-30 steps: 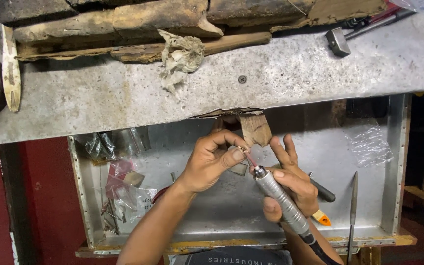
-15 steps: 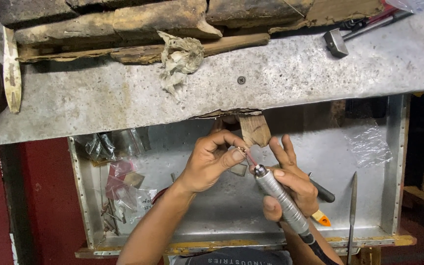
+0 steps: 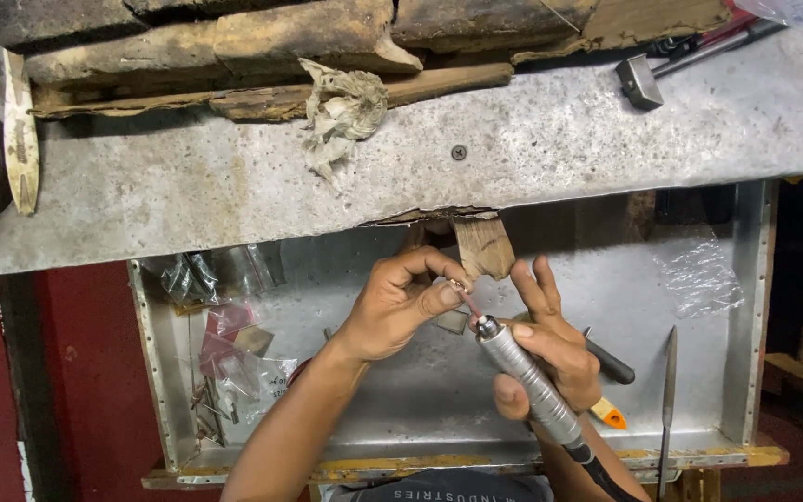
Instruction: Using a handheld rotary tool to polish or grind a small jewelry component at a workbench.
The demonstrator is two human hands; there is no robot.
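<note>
— What is held in the right hand [image 3: 550, 349]?

— A slim silver rotary handpiece with a ribbed metal barrel [image 3: 529, 384] is gripped like a pen, the fingers closed round it. Its fine pink-tipped bit [image 3: 469, 305] is pointed up and away from that hand, toward the left hand [image 3: 400, 307].

— And the left hand?

— It is closed in a pinch, thumb against forefinger. Something very small is held at the fingertips, right where the bit ends; what it is cannot be told. Both hands are met just below the worn wooden bench peg [image 3: 483, 245], which is seen jutting from the edge of the grey, pitted metal-covered desk [image 3: 234, 186].

— What is found around the hands?

— A shallow sheet-metal catch tray [image 3: 745, 307] is spread beneath both. Beyond the left hand's wrist side, crumpled clear plastic bags with small parts [image 3: 234, 353] are heaped. Just past the right hand, a black-handled tool [image 3: 611, 364] and an orange-tipped piece [image 3: 612, 415] are laid, with a long thin steel file [image 3: 668, 390] farther out. Well above the hands, on the desk, a crumpled beige rag [image 3: 344, 107] is rested against rough wooden blocks [image 3: 234, 42], and a small hammer [image 3: 643, 79] is laid well off to the right hand's side.
</note>
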